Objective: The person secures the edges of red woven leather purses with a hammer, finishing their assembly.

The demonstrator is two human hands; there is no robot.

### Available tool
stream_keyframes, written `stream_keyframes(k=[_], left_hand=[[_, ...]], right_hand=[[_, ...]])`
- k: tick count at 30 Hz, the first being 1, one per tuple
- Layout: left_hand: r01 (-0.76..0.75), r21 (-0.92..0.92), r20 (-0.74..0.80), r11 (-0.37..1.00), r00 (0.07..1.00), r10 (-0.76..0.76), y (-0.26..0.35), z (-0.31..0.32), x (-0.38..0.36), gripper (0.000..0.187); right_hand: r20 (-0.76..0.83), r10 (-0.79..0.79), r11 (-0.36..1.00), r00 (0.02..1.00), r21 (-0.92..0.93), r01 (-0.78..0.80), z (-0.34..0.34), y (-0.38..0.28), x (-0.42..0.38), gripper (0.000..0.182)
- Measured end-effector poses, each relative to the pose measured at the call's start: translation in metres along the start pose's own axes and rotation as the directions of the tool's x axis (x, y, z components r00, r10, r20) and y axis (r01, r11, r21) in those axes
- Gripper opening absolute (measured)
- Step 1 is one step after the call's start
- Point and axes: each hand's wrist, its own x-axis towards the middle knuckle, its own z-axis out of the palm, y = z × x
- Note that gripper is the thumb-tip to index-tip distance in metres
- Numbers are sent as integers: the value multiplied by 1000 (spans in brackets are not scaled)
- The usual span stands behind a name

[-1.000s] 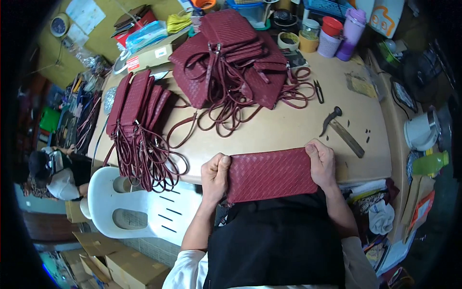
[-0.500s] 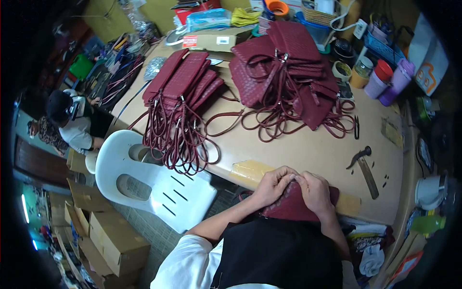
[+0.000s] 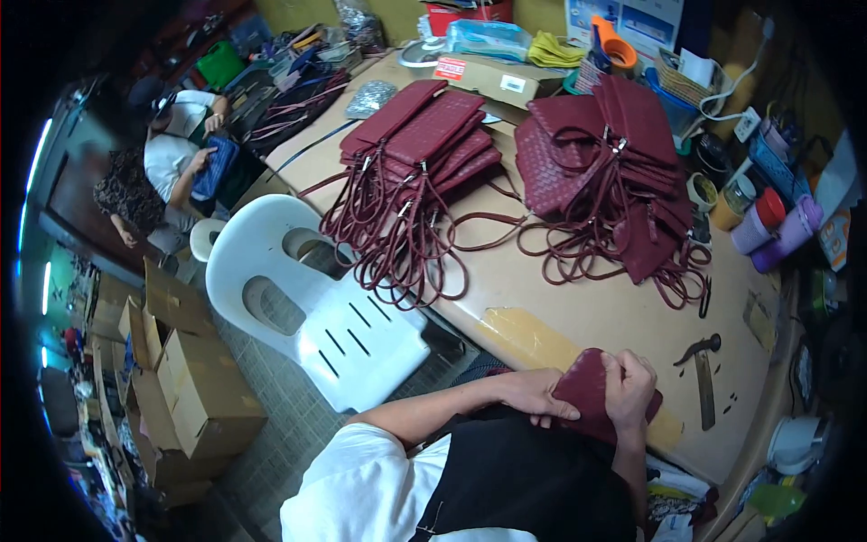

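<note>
A small maroon leather pouch [image 3: 585,384] is held up in front of my black apron at the table's near edge. My left hand [image 3: 540,395] grips its left lower edge, with the thumb lying on the face. My right hand [image 3: 629,390] is closed on the upper right part, fingers curled over the edge. Whatever lies behind the pouch is hidden. Beyond it rest two piles of maroon bags, a left pile [image 3: 424,126] and a right pile [image 3: 564,167], their thin looped straps trailing toward me. A hammer [image 3: 704,388] lies to the right of my right hand.
A white plastic chair [image 3: 271,271] stands against the table's left side. Cardboard boxes [image 3: 212,388] sit on the floor. Two people are at the far left; one holds a blue woven item [image 3: 217,167]. Cups and jars [image 3: 736,203] line the right back of the table.
My view has swung left. The pouch is now tilted up, and my hands have moved apart: the left to its lower left edge, the right to its upper right.
</note>
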Motion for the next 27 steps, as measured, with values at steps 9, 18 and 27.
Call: stream_keyframes(k=[9,18,27], left_hand=[[-134,-96,-210,986,971,111,-34,7,15,44],[-111,-66,-163,992,982,99,-14,-25,-8,38],[-98,690,-419,717,754,506,-10,-18,-18,42]], right_hand=[[-22,30,985,999,-168,-34,2,10,6,24],[542,-86,932,836,-254,260,8,5,-22,92],[556,40,948,830,-284,144,10,0,-18,76]])
